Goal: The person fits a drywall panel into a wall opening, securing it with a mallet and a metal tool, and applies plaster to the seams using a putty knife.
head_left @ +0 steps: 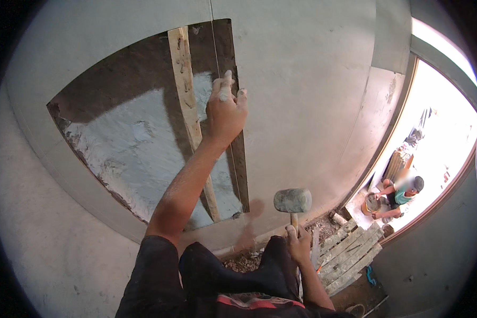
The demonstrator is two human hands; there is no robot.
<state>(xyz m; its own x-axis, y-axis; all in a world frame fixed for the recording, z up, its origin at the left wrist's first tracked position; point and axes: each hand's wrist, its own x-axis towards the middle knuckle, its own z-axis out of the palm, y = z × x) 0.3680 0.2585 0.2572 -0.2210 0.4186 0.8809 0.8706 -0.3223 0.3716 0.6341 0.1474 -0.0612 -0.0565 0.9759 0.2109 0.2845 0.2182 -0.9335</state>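
My left hand (227,108) is raised at the right side of a recessed opening in the wall. Its index finger points up and the thumb stands apart; pale plaster coats the fingertips. A thin hanging string (214,42) runs down past these fingers, and whether they touch it I cannot tell. Beside the hand, a rough wooden batten (183,79) spans the opening upright. Low on the right, my right hand (299,243) is closed round the handle of a mallet (292,201), its grey, dusty head pointing up.
Wet-looking grey plaster (138,138) covers much of the recess. Rubble (244,262) lies along the wall's foot. A slatted wooden pallet (350,252) stands to the right, near a blue object (371,275). Beyond the bright doorway, a crouching person (404,196) handles a bucket (372,202).
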